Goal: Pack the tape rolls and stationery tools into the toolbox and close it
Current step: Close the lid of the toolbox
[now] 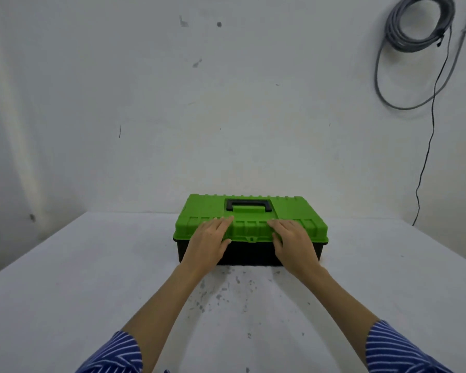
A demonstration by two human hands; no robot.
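— Head view: where does the plastic toolbox with the bright green lid and black base [250,232] stand?

— On the white, grey-speckled table [65,292], towards its far edge, close before the white wall [145,103]. The green lid lies down flat on the black base, and the black carrying handle [248,204] lies folded into its recess on top.

— And the person's hands?

— Both rest on the front part of the lid. The left hand [209,242] lies left of the small green front latch [251,239], fingers straight and laid over the lid's front ridge, thumb down against the lid's front edge. The right hand [293,242] lies right of the latch in the same way, fingers flat on the lid and thumb at the front edge. Neither hand curls round anything; they press flat.

— Anything else?

— Blue sleeves with white stripes [398,348] show at the bottom corners, and a coil of grey cable [414,49] hangs on the wall at upper right, with a thin black wire [428,146] running down.
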